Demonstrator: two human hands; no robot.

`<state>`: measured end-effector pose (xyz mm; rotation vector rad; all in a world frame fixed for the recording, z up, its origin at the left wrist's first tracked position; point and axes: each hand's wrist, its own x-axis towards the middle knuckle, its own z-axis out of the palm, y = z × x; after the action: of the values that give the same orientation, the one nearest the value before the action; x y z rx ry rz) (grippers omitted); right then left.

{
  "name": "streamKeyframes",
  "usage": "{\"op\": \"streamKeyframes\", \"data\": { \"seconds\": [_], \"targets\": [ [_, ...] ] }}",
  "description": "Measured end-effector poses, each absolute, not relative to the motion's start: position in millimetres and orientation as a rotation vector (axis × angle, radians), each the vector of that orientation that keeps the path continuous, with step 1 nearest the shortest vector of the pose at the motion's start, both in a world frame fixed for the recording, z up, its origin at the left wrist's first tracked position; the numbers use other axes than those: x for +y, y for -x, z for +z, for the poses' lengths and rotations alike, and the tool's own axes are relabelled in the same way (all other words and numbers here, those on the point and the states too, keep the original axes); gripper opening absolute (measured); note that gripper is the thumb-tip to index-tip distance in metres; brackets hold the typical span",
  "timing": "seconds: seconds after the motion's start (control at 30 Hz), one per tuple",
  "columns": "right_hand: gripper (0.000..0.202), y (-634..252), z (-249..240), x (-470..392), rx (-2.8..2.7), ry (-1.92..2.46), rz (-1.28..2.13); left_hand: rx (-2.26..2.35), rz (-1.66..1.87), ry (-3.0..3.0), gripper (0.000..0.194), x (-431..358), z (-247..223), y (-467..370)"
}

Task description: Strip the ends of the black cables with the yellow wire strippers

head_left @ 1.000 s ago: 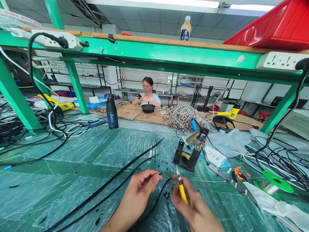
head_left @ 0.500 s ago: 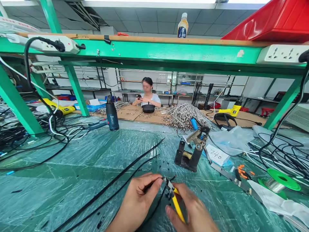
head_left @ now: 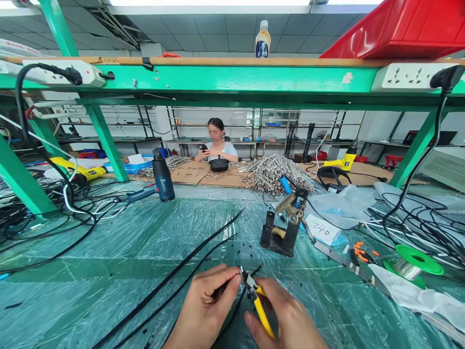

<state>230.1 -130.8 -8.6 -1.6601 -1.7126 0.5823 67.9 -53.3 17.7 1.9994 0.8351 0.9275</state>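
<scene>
My right hand [head_left: 286, 310] grips a pair of yellow-handled cutting pliers [head_left: 262, 312], whose metal jaws point up and left. Those jaws lie right at the fingertips of my left hand [head_left: 212, 300]. Thumb and forefinger of that hand are pinched together on the end of a thin black cable, most of which the fingers hide. Another stretch of black cable [head_left: 238, 306] runs beneath the pliers, its reddish tip near my right forefinger. Long black cables [head_left: 174, 277] lie diagonally on the bench to the left, and small black scraps dot the surface around my hands.
A soldering iron stand [head_left: 279, 235] sits ahead on the right, near a green solder spool [head_left: 417, 259] and a metal ruler [head_left: 341, 259]. Left of centre stands a dark heat gun [head_left: 163, 177]. A bundle of grey wires [head_left: 278, 172] lies farther back. Across the bench sits a person [head_left: 218, 145] holding a phone.
The whole view has shifted slightly. The plier jaws have moved closer to my left fingertips, and both hands stay close together.
</scene>
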Motion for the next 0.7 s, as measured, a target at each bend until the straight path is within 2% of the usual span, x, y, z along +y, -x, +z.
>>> {"op": "streamKeyframes", "data": {
  "seconds": [0.33, 0.7],
  "targets": [
    [0.041, -230.6, -1.3, -133.3, -1.67, 1.635, 0.699, 0.841, 0.963, -1.994, 0.021, -53.9, 23.6, -66.9],
    [0.041, -232.1, -2.2, -130.9, -1.737, 1.644, 0.66, 0.817, 0.947, -2.04, 0.024, -54.0, 24.3, -66.1]
  ]
}}
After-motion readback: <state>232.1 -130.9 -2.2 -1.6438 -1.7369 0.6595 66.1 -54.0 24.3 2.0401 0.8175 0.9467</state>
